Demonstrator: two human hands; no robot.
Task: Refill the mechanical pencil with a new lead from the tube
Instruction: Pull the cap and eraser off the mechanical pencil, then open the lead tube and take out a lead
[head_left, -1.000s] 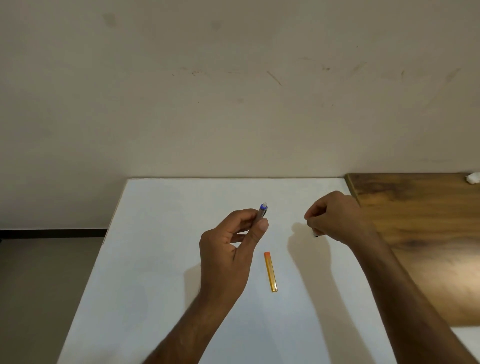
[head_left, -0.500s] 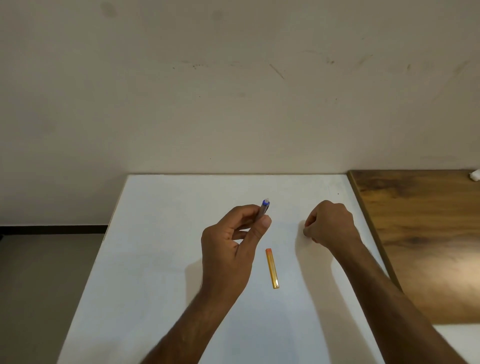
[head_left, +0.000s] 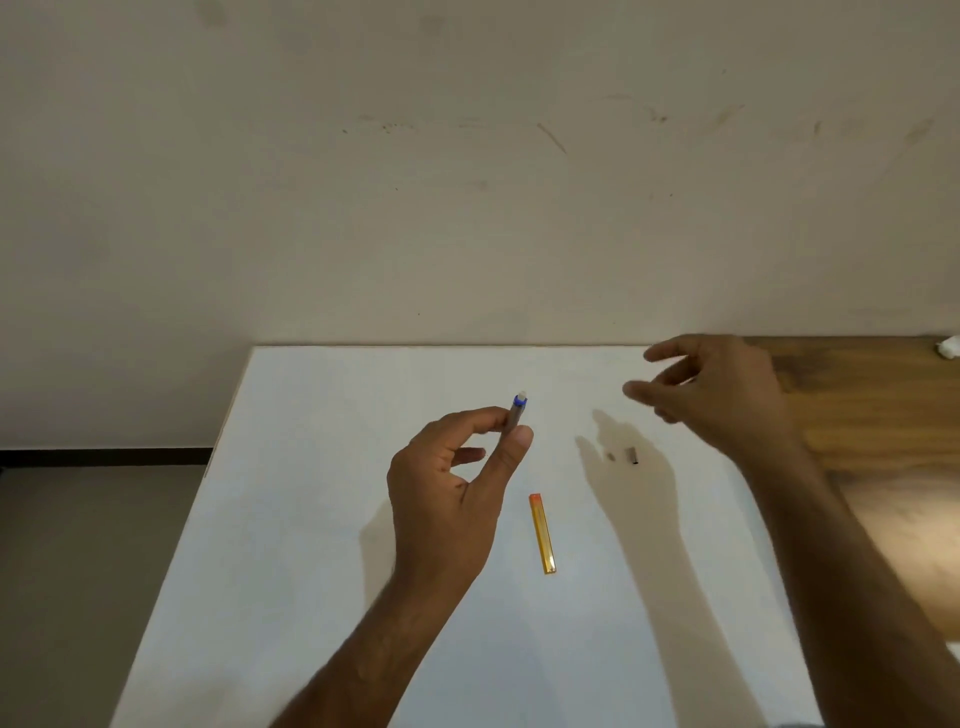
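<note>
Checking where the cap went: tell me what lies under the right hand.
Under the raised right hand, a small dark cap lies in its shadow on the white table. Nothing there is covered.

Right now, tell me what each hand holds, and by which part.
The left hand pinches the pencil between thumb and forefinger just below its blue, white-tipped end. The right hand is open above the table and holds nothing.
</note>
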